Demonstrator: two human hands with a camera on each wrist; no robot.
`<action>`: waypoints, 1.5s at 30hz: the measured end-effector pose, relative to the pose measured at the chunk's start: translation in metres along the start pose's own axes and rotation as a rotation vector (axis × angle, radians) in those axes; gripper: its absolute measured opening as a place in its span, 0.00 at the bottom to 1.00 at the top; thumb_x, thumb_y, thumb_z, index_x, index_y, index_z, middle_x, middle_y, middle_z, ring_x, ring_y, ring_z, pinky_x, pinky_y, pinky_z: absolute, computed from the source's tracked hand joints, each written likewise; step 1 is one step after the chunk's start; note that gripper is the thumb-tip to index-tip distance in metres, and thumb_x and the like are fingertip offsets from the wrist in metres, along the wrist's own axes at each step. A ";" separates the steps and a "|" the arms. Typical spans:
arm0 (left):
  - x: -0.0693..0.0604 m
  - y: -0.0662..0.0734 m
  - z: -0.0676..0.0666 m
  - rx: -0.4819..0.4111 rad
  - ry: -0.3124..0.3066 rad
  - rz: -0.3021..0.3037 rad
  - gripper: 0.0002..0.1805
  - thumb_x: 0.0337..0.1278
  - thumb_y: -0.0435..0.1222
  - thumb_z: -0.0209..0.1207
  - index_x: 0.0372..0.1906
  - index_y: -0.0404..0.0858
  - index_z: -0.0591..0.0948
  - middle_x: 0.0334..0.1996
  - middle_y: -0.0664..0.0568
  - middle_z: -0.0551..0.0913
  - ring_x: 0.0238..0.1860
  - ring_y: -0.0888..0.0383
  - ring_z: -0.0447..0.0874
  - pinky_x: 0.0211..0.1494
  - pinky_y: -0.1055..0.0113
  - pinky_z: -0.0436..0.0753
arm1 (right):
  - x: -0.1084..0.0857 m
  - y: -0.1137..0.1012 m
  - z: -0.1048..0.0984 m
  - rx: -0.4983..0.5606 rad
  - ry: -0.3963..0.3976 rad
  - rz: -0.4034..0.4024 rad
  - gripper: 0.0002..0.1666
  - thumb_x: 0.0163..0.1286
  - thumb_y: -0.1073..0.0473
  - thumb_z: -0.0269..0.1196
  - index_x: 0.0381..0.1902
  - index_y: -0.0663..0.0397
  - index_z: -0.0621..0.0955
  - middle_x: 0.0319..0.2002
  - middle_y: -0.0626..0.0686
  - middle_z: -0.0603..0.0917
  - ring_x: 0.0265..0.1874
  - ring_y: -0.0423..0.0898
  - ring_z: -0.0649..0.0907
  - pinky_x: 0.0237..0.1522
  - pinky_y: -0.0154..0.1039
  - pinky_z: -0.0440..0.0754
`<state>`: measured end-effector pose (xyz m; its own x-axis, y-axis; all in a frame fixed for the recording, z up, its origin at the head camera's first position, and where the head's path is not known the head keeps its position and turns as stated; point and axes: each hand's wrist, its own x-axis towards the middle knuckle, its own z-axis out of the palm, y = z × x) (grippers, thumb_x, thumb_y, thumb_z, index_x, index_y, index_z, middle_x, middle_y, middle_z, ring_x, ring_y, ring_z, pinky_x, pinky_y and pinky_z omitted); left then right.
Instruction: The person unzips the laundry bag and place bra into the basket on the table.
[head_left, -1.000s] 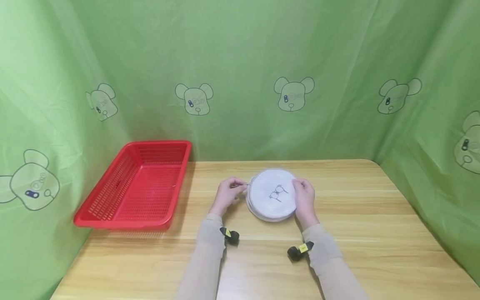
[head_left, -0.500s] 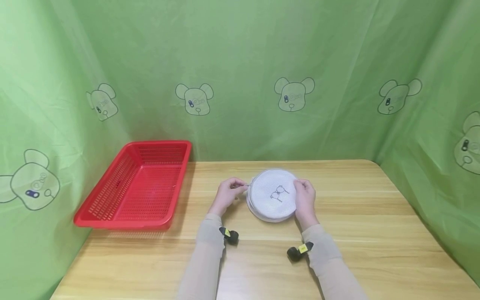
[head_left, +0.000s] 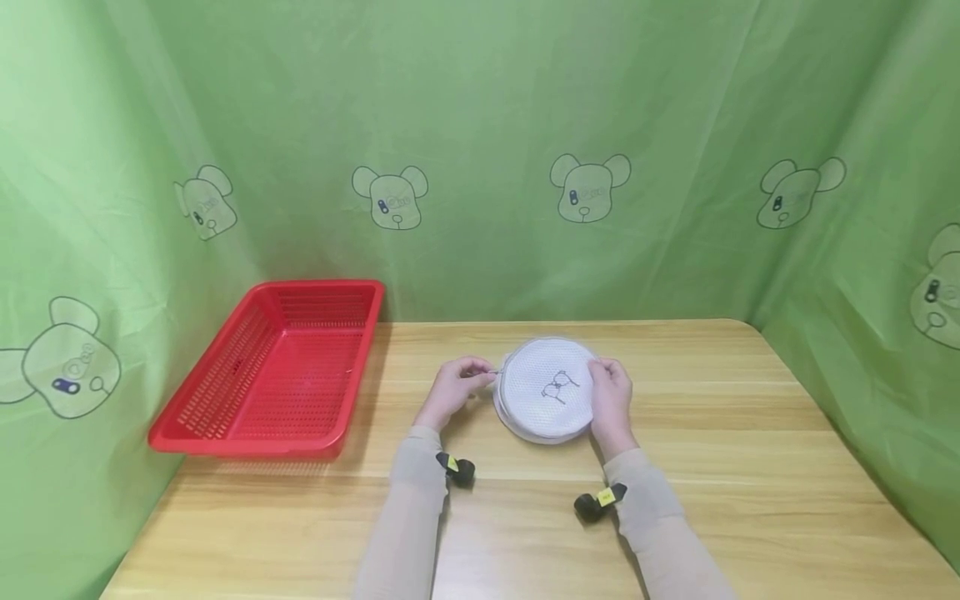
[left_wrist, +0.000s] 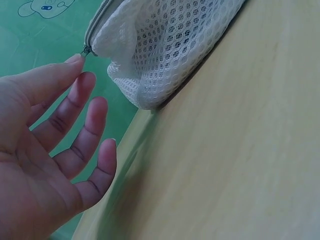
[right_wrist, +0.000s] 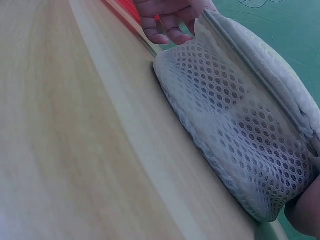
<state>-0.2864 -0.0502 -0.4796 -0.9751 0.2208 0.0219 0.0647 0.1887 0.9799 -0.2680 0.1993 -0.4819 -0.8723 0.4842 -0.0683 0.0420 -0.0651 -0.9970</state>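
Sleeves (head_left: 405,508) cross the near part of the desk (head_left: 750,500), a black wrist camera (head_left: 462,473) strapped to each, neither one in the way of the work.

Left hand (head_left: 453,392): grip together, thumb and finger pinching the zip pull (left_wrist: 86,50), other fingers loosely spread. Right hand (head_left: 613,404): grip clamped on the right-hand rim of a white mesh pouch (head_left: 543,408); fingertips under that rim hidden.

Pouch rests on the desk, about midway between left and right edges, closer to the far edge, its face with a small dark drawing upward. Step in hand looks like working the zip. Best done, I judge, with the right grip as a firm anchor and the left drawing along the curve of the track (right_wrist: 263,77), not straight out. Mesh dents near the pull; soft stuff, likely to bunch, so hold the band taut and cloth off the teeth. Cannot tell how far the zip is run.

Red basket (head_left: 247,451) covers the far-left corner, well apart from the left hand; no obstacle here. Green curtain (head_left: 480,100), bear-head prints, hangs behind the far edge and at both sides.
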 end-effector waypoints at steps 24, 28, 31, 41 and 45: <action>-0.004 0.004 -0.004 0.009 -0.073 0.006 0.14 0.59 0.37 0.63 0.49 0.36 0.82 0.46 0.38 0.84 0.49 0.34 0.78 0.47 0.46 0.81 | 0.000 -0.001 0.002 -0.007 0.013 0.001 0.10 0.71 0.54 0.57 0.41 0.56 0.76 0.32 0.42 0.76 0.32 0.36 0.76 0.35 0.24 0.77; -0.004 0.004 -0.005 0.020 -0.085 -0.001 0.15 0.58 0.38 0.64 0.48 0.36 0.83 0.46 0.40 0.84 0.49 0.36 0.79 0.48 0.48 0.80 | 0.001 -0.001 0.001 -0.019 0.028 0.019 0.10 0.71 0.53 0.56 0.41 0.53 0.76 0.33 0.43 0.75 0.32 0.36 0.76 0.34 0.25 0.77; -0.002 -0.001 -0.005 0.036 -0.084 -0.001 0.14 0.56 0.41 0.66 0.46 0.41 0.84 0.43 0.45 0.86 0.47 0.39 0.80 0.42 0.57 0.80 | 0.001 -0.001 0.000 -0.023 0.039 0.022 0.10 0.71 0.52 0.56 0.41 0.53 0.76 0.33 0.44 0.75 0.32 0.37 0.76 0.34 0.25 0.77; -0.003 -0.001 -0.006 0.049 -0.102 -0.007 0.12 0.56 0.40 0.65 0.44 0.42 0.84 0.40 0.51 0.86 0.44 0.42 0.81 0.39 0.63 0.80 | -0.001 -0.001 0.000 -0.015 0.033 0.010 0.11 0.71 0.54 0.56 0.43 0.57 0.75 0.33 0.44 0.75 0.32 0.36 0.77 0.34 0.24 0.78; -0.003 0.000 -0.006 0.045 -0.110 -0.001 0.12 0.56 0.40 0.66 0.44 0.42 0.84 0.41 0.48 0.87 0.45 0.40 0.81 0.41 0.62 0.80 | -0.001 -0.001 -0.001 -0.011 0.032 0.011 0.10 0.71 0.55 0.56 0.42 0.56 0.75 0.34 0.45 0.76 0.33 0.37 0.77 0.34 0.24 0.78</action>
<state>-0.2847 -0.0566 -0.4787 -0.9462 0.3236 -0.0031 0.0758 0.2311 0.9700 -0.2667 0.1995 -0.4804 -0.8555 0.5115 -0.0804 0.0573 -0.0608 -0.9965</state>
